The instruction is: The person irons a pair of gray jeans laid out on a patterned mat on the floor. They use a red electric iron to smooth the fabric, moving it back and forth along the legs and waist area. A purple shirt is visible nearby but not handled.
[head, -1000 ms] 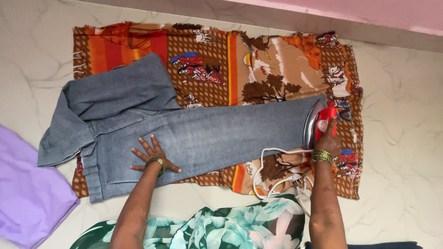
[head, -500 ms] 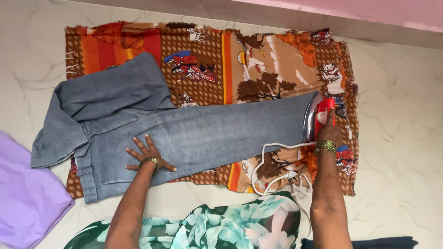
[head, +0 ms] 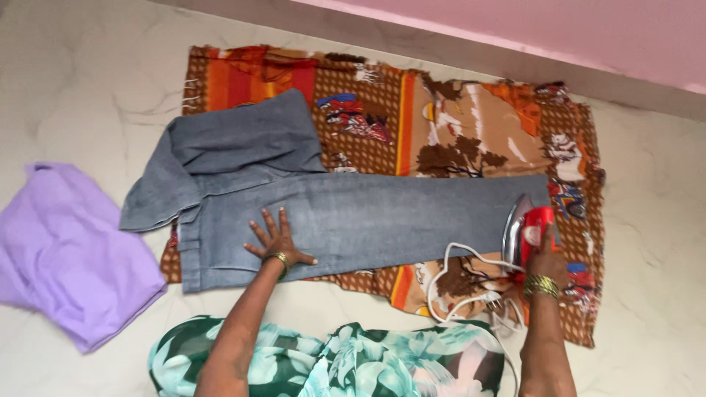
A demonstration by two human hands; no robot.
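A patterned orange-brown cloth is lying spread on the marble floor, carrying grey trousers whose long leg is looking flat already while the folded upper part is seemingly waiting. The left hand, fingers splayed, is pressing the trousers near the waist. The right hand is wrapping its grip around a red iron at the hem.

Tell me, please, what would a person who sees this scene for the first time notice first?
Most striking is the grey trousers spread flat over a patterned orange-brown cloth on the pale floor. The left hand presses flat on the trousers near the waist, while the right hand grips a red iron at the leg's end. A lilac cloth lies apart at the far left.
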